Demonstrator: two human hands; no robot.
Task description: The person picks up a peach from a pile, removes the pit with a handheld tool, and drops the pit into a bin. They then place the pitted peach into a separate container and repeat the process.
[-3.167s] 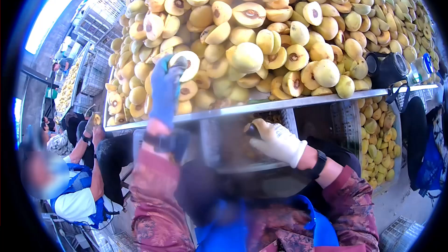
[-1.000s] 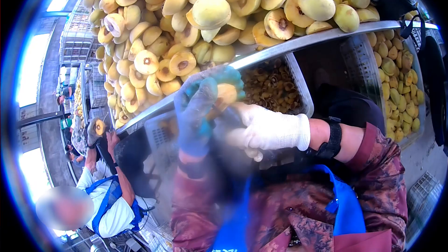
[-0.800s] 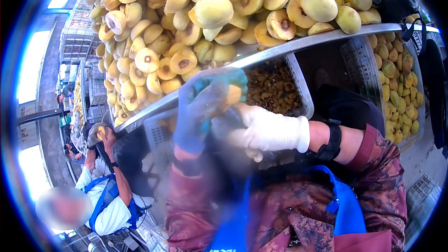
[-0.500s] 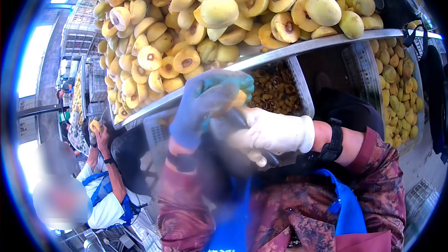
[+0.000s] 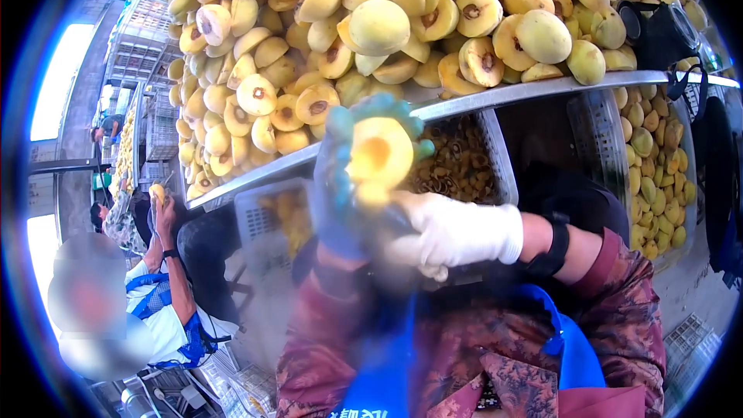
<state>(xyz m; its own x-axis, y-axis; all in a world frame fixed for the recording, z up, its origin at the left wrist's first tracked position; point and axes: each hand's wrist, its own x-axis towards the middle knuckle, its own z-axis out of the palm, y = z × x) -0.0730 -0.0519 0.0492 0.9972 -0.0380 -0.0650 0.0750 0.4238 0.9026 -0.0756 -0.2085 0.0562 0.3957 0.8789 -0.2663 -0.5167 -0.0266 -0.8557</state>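
A yellow fruit half (image 5: pixel 381 152) rests in my left hand (image 5: pixel 340 174), which wears a blue-green glove, its hollowed cut face turned up toward the camera. My right hand (image 5: pixel 457 231), in a white glove, is closed around a dark tool, blurred and partly hidden, just below the fruit. A small yellow piece (image 5: pixel 372 193) shows at the fruit's lower edge, by the tool. Beyond both hands, many halved fruits (image 5: pixel 317 104) are heaped on a metal-edged table (image 5: pixel 464 101).
Below the table edge stand a crate of brown-centred pieces (image 5: pixel 503 162) and a grey crate (image 5: pixel 259 213). At the right is a crate of yellow fruit (image 5: pixel 658 178). A black item with straps (image 5: pixel 662 27) lies on the table. A co-worker (image 5: pixel 166 302) sits at the left.
My left hand has opened upward and turned the fruit half, so its cut face now shows. The co-worker's raised hand has shifted slightly.
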